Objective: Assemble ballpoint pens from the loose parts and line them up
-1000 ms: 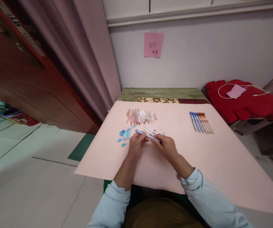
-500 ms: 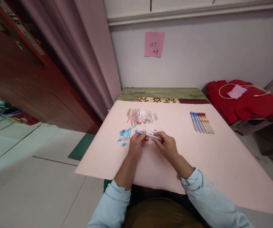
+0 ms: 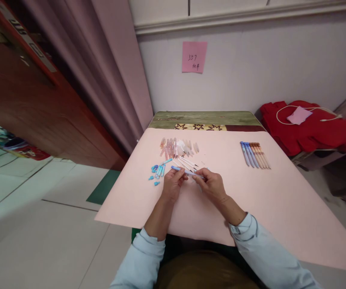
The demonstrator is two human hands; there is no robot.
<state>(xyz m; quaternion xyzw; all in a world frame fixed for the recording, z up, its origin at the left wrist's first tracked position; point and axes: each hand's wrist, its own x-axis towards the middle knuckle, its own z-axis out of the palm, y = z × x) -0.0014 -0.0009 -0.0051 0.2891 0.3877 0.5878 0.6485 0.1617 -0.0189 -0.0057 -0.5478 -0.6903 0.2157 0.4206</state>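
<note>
Between my two hands lies a blue pen (image 3: pixel 188 172), slanting slightly down to the right above the pink sheet. My left hand (image 3: pixel 173 184) is closed on its darker blue upper part. The fingers of my right hand (image 3: pixel 211 183) pinch the paler end, which they partly hide. Just beyond them lie several white refills (image 3: pixel 187 163) with dark tips. To the left of my left hand are blue barrel pieces (image 3: pixel 160 171) and several small blue caps (image 3: pixel 156 183). Farther back sits a group of translucent pinkish and clear pen parts (image 3: pixel 173 147).
A row of blue and brown pens (image 3: pixel 254 155) lies on the right of the pink sheet (image 3: pixel 251 212). Beyond the table's right edge are red cloth (image 3: pixel 281 136) and a white cable (image 3: pixel 320 108). A wooden door (image 3: pixel 55 108) and a curtain (image 3: pixel 112 76) stand at left.
My right fingers have shifted slightly at the pen's pale end, and more of the joint between the hands shows. The pen stays held in both hands; the rest looks the same.
</note>
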